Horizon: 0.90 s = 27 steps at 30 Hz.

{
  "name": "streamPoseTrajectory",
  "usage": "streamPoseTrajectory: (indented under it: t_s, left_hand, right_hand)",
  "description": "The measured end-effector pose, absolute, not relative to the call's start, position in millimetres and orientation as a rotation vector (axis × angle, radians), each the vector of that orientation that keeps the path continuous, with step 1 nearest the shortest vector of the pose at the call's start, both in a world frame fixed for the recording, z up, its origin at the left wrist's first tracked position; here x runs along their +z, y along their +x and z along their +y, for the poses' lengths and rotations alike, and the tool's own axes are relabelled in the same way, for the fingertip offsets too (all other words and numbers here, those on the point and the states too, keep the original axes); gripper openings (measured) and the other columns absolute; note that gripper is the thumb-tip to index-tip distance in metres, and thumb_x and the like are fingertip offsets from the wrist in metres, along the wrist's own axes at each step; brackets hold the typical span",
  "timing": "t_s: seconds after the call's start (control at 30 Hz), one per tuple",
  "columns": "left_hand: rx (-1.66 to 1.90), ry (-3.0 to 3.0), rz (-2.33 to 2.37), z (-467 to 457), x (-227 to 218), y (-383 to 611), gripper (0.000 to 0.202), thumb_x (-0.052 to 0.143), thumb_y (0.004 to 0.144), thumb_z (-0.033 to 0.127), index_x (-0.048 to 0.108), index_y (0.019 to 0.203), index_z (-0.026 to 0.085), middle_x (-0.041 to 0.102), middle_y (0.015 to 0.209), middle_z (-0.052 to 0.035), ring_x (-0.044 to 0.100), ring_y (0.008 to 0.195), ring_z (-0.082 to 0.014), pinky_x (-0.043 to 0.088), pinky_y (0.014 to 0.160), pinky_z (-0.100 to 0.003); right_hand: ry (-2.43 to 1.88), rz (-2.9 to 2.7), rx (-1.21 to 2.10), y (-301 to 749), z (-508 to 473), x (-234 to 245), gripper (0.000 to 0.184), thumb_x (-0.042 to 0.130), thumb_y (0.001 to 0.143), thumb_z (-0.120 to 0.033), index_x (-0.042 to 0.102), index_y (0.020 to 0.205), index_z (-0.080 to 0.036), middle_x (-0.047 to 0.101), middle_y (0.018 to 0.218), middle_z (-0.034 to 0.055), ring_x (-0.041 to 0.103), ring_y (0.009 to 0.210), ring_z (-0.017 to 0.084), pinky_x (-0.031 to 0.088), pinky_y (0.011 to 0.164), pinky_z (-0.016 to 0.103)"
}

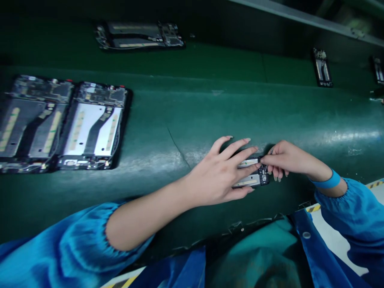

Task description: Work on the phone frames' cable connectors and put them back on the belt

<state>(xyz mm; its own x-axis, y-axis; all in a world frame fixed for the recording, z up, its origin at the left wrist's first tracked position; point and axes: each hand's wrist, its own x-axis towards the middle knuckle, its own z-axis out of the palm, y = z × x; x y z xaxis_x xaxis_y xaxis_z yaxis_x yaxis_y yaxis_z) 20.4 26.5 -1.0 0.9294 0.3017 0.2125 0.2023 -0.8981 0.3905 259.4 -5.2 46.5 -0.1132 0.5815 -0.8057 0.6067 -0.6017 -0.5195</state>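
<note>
An opened phone (246, 182) with a bare metal back lies on the green bench, partly covered by my hands. My left hand (220, 176) rests spread over it, index fingertip near the end with small parts and thumb along the near side. At that right end, my right hand (283, 160) pinches a thin metal tool (271, 151), perhaps tweezers. The tool's lower end meets the phone's small parts; the exact contact is too small to make out. A blue band (328, 181) circles my right wrist.
Two larger-looking opened phones (97, 124) lie side by side at the left. Another phone (139, 36) lies on the far strip, with a phone (323, 68) and a cut-off one (378, 70) at far right. A metal rail (294, 16) runs along the back.
</note>
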Motion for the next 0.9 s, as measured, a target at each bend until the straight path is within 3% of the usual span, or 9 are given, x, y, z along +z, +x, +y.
streamPoseTrajectory:
  t_s: [0.23, 0.33, 0.43, 0.67, 0.9]
  left_hand:
    - [0.406, 2.650, 0.338, 31.4, 5.4, 20.7, 0.046, 0.058, 0.097, 0.054, 0.072, 0.127, 0.023, 0.061, 0.143, -0.0150, 0.046, 0.138, -0.0395, 0.027, 0.112, -0.058]
    - [0.305, 2.506, 0.506, 54.1, 15.4, 7.9, 0.037, 0.057, 0.099, 0.050, 0.075, 0.118, 0.024, 0.072, 0.117, -0.0098, 0.060, 0.113, -0.0290, 0.036, 0.099, -0.046]
    - [0.086, 2.364, 0.647, 81.6, 23.5, -8.1, 0.022, 0.061, 0.096, 0.040, 0.079, 0.097, 0.026, 0.073, 0.092, -0.0031, 0.059, 0.097, -0.0233, 0.034, 0.093, -0.041]
    - [-0.023, 2.188, 0.577, 96.6, 23.2, -16.4, 0.013, 0.068, 0.092, 0.032, 0.080, 0.090, 0.027, 0.073, 0.094, -0.0010, 0.053, 0.102, -0.0217, 0.028, 0.103, -0.039]
    - [0.040, 2.196, 0.581, 91.1, 24.8, -12.5, 0.015, 0.067, 0.093, 0.030, 0.080, 0.087, 0.025, 0.073, 0.088, -0.0013, 0.054, 0.097, -0.0211, 0.031, 0.099, -0.040]
  right_hand:
    - [2.114, 1.382, -1.839, 254.1, -1.1, 48.7, 0.036, 0.057, 0.088, -0.019, 0.065, 0.053, -0.016, 0.068, 0.050, 0.0038, 0.063, 0.041, 0.010, 0.048, 0.041, 0.016]
    - [2.103, 1.336, -1.837, 252.1, 1.0, 49.6, 0.036, 0.056, 0.089, -0.016, 0.068, 0.055, -0.015, 0.071, 0.054, 0.0060, 0.068, 0.047, 0.012, 0.050, 0.043, 0.016]
    - [2.084, 1.274, -1.854, 253.2, 2.6, 49.4, 0.035, 0.057, 0.089, -0.017, 0.072, 0.058, -0.014, 0.073, 0.058, 0.0080, 0.071, 0.053, 0.013, 0.052, 0.044, 0.015]
    - [2.103, 1.210, -1.897, 258.9, 0.5, 45.9, 0.035, 0.061, 0.089, -0.022, 0.072, 0.058, -0.012, 0.073, 0.058, 0.0098, 0.071, 0.053, 0.015, 0.053, 0.043, 0.017]
    - [2.120, 1.188, -1.930, 261.2, -1.4, 41.5, 0.032, 0.070, 0.085, -0.029, 0.072, 0.058, -0.013, 0.075, 0.064, 0.0125, 0.071, 0.055, 0.016, 0.054, 0.043, 0.018]
